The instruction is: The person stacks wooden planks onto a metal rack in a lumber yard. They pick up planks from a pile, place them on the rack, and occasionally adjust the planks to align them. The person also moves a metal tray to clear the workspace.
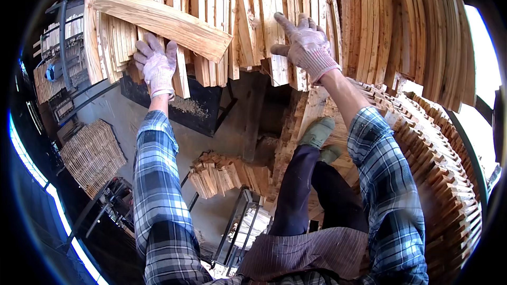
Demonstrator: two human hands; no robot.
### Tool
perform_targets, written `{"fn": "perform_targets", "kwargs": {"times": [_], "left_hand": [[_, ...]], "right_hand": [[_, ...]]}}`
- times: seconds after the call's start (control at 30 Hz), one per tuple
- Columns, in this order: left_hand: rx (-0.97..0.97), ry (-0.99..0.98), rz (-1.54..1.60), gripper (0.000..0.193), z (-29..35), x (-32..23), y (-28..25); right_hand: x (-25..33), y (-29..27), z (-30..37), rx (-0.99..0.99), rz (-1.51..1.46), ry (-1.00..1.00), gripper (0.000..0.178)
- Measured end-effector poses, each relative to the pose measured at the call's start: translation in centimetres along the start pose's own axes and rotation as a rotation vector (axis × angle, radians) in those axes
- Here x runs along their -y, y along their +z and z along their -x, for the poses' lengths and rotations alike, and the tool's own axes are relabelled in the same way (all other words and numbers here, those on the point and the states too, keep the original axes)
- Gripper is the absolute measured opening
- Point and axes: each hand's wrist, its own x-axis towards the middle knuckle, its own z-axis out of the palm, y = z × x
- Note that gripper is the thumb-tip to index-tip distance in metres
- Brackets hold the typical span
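Note:
Both hands wear pale, stained knit gloves and rest at the near ends of a wide row of wooden boards (211, 0). A loose board (163, 24) lies slantwise on top of the row, its right end nearer me. My left hand (157, 67) is just below this loose board, its fingers spread against the board ends and the thumb close to the loose board's lower edge. Further right, my right hand (307, 45) lies on the boards with fingers spread and index finger stretched forward. Neither hand is wrapped around a board.
Darker boards (406, 26) continue at the right. Beside my legs rises a curved stack of lumber (438, 163). My green shoes (317, 132) stand on wood. Below left are a black metal tray with wood chips (185, 103), a smaller wood pile (227, 174) and a stacked pallet load (94, 155).

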Motion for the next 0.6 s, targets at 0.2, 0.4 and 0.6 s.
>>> {"fn": "perform_targets", "kwargs": {"times": [0.2, 0.4, 0.6], "left_hand": [[-0.119, 0.169, 0.049, 0.077, -1.5, 1.9, 0.1], [0.011, 0.111, 0.009, 0.084, -1.0, 2.5, 0.1], [0.021, 0.075, 0.034, 0.084, -1.7, 3.7, 0.2]], "right_hand": [[5.4, 4.4, -3.0, -0.188, -0.139, 0.015, 0.088], [6.3, 4.3, -2.6, -0.084, -0.109, 0.076, 0.092], [7.1, 3.9, -2.7, -0.027, -0.068, 0.139, 0.093]]}}
